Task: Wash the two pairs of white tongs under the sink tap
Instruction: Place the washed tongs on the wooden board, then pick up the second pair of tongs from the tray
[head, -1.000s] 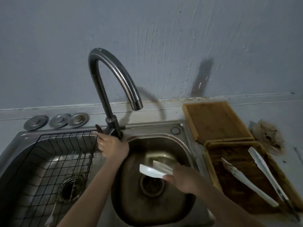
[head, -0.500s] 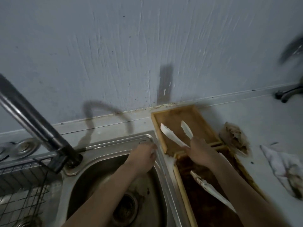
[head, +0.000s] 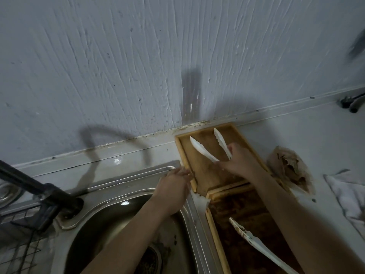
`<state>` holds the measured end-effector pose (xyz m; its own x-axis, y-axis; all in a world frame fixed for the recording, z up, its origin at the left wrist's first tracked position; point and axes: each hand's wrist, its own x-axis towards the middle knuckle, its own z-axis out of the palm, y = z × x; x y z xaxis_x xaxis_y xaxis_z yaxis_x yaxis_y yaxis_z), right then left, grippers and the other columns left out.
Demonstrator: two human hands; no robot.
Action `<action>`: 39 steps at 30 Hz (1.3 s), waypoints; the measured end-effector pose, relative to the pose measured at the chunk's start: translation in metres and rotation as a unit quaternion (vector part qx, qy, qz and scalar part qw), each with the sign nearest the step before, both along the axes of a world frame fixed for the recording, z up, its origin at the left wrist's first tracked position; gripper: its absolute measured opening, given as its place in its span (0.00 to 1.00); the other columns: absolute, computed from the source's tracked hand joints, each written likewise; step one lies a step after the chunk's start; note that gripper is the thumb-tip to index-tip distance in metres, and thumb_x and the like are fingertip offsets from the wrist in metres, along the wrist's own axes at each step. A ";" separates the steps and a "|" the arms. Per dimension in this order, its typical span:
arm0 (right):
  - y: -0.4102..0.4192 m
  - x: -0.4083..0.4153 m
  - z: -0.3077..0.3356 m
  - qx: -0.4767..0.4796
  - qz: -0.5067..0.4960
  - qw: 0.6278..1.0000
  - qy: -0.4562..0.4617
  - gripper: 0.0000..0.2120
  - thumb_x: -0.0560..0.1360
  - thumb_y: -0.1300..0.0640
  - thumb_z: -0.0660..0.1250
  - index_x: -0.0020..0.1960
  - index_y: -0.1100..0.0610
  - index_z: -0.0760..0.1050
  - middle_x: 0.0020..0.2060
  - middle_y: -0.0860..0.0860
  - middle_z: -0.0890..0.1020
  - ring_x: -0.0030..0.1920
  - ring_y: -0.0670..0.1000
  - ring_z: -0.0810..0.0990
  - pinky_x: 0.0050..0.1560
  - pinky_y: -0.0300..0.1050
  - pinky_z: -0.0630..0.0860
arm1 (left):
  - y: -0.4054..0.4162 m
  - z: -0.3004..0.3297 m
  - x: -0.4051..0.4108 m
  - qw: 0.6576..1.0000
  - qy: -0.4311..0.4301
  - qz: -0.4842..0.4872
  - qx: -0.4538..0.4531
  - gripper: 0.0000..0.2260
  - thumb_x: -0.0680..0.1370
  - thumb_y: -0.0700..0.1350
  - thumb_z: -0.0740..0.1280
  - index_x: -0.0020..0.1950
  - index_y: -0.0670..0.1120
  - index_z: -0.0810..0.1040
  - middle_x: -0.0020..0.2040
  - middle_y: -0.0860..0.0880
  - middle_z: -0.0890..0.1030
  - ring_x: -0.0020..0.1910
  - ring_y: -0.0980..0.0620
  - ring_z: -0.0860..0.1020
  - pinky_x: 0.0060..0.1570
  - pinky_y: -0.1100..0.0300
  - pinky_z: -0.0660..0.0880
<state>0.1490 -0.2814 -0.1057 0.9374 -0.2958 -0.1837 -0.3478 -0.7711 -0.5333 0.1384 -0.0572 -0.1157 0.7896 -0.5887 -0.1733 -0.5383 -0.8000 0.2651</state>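
Wooden tray [head: 199, 176], right hand [head: 238, 164] holding tongs [head: 201, 148]

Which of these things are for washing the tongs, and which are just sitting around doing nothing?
For the job:
- clean white tongs, held in the right hand over the far wooden tray
- dirty white tongs lying in the near wooden tray
- sink and tap
- left hand at the sink's edge

Just lying about:
- crumpled brown paper
- white cloth
- wire rack

tongs [head: 209, 148] over tray [head: 205, 173], right of sink [head: 126, 182].
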 end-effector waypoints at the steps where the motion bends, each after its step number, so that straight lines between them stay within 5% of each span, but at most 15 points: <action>1: 0.001 0.002 -0.003 -0.007 0.001 1.000 0.003 0.38 0.62 0.40 0.75 0.65 0.55 0.65 0.46 0.49 0.78 0.38 0.47 0.76 0.31 0.39 0.70 | 0.001 -0.001 0.000 1.000 -0.001 -0.001 -0.003 0.20 0.78 0.41 0.58 0.71 0.50 0.69 0.76 0.51 0.63 0.76 0.46 0.57 0.72 0.47 0.59; 7: 0.015 -0.001 -0.020 -0.034 -0.005 0.999 -0.004 0.36 0.67 0.38 0.69 0.65 0.58 0.64 0.58 0.56 0.76 0.53 0.54 0.76 0.46 0.46 0.72 | 0.003 -0.004 -0.003 1.000 -0.012 -0.004 -0.011 0.24 0.77 0.39 0.59 0.74 0.49 0.64 0.76 0.48 0.63 0.74 0.44 0.61 0.69 0.46 0.64; 11: 0.020 -0.015 -0.014 -0.071 0.011 0.997 -0.022 0.23 0.77 0.43 0.58 0.63 0.58 0.69 0.58 0.57 0.77 0.56 0.55 0.76 0.56 0.50 0.74 | 0.002 0.000 -0.008 0.999 -0.026 -0.012 0.022 0.25 0.77 0.39 0.58 0.75 0.49 0.62 0.76 0.48 0.62 0.74 0.43 0.59 0.70 0.44 0.61; 17: 0.011 -0.070 0.033 -0.117 0.039 0.947 -0.295 0.09 0.75 0.63 0.62 0.55 0.60 0.76 0.51 0.56 0.79 0.52 0.53 0.76 0.54 0.44 0.69 | 0.008 0.017 -0.038 0.995 -0.080 -0.050 -0.032 0.18 0.76 0.39 0.59 0.64 0.49 0.74 0.64 0.50 0.77 0.66 0.48 0.70 0.66 0.52 0.65; 21: -0.004 -0.130 0.051 -0.150 0.023 0.902 -0.404 0.07 0.73 0.66 0.61 0.47 0.63 0.77 0.43 0.58 0.81 0.47 0.54 0.76 0.52 0.44 0.69 | 0.014 0.022 -0.070 0.991 -0.075 -0.046 -0.101 0.17 0.76 0.38 0.59 0.62 0.49 0.76 0.60 0.51 0.79 0.61 0.51 0.74 0.61 0.58 0.66; 24: -0.010 -0.172 0.042 -0.144 0.011 0.918 -0.370 0.09 0.74 0.63 0.59 0.46 0.63 0.77 0.42 0.58 0.80 0.46 0.54 0.76 0.49 0.43 0.70 | 0.015 0.017 -0.096 0.989 -0.068 -0.078 -0.104 0.17 0.76 0.39 0.58 0.62 0.51 0.77 0.62 0.53 0.79 0.62 0.53 0.74 0.64 0.60 0.65; 28: -0.010 -0.216 0.017 -0.157 0.017 0.951 -0.265 0.07 0.71 0.67 0.67 0.49 0.62 0.78 0.48 0.59 0.80 0.49 0.60 0.78 0.48 0.50 0.73 | 0.009 0.008 -0.124 0.984 -0.061 -0.138 -0.099 0.18 0.75 0.38 0.58 0.63 0.49 0.76 0.63 0.51 0.78 0.64 0.52 0.72 0.65 0.57 0.66; 34: -0.003 -0.258 -0.011 -0.153 -0.045 0.983 -0.093 0.21 0.68 0.47 0.72 0.58 0.53 0.77 0.61 0.60 0.74 0.60 0.62 0.71 0.57 0.55 0.71 | 0.003 -0.002 -0.149 0.976 -0.016 -0.184 -0.113 0.18 0.74 0.36 0.58 0.62 0.44 0.77 0.62 0.46 0.78 0.63 0.48 0.72 0.64 0.56 0.66; 39: 0.000 -0.264 -0.018 -0.185 -0.057 0.981 0.019 0.23 0.71 0.45 0.68 0.64 0.50 0.72 0.65 0.56 0.70 0.62 0.58 0.71 0.60 0.51 0.71 | 0.001 0.001 -0.151 0.978 0.008 -0.171 -0.121 0.21 0.72 0.34 0.57 0.62 0.43 0.78 0.61 0.46 0.78 0.62 0.49 0.73 0.63 0.57 0.67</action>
<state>-0.1152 -0.2814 -0.1242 0.8891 -0.4512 -0.0771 -0.4569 -0.8645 -0.2093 -0.0124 -0.0567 -0.1150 0.5377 -0.8431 -0.0074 -0.7572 -0.4868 0.4356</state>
